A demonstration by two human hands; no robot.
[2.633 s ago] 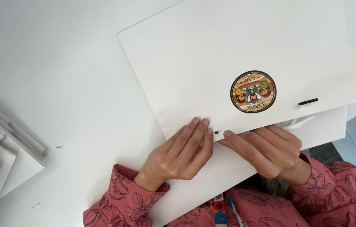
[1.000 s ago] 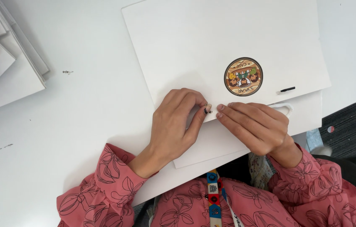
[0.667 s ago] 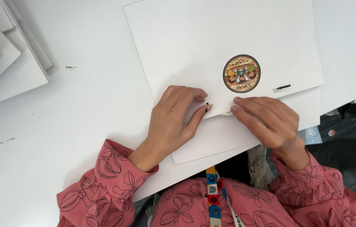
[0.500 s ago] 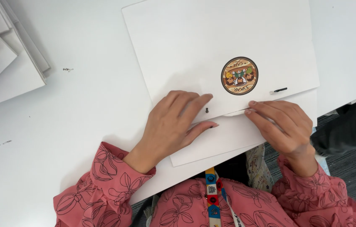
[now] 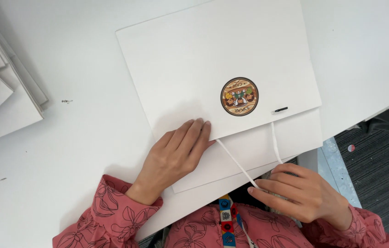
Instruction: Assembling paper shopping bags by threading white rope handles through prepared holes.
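White paper bag (image 5: 213, 69) flat on table (image 5: 89, 138), round sticker (image 5: 239, 96) near its mouth, left hand (image 5: 176, 156) open, pressing bag edge, right hand (image 5: 300, 193) now withdrawn off the bag, pinching white cord handle (image 5: 238, 163) pulled taut.

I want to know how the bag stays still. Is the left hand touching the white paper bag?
Touching. The head view shows the left hand lying flat, fingers pressed on the white paper bag at its lower edge, with no gap showing between them.
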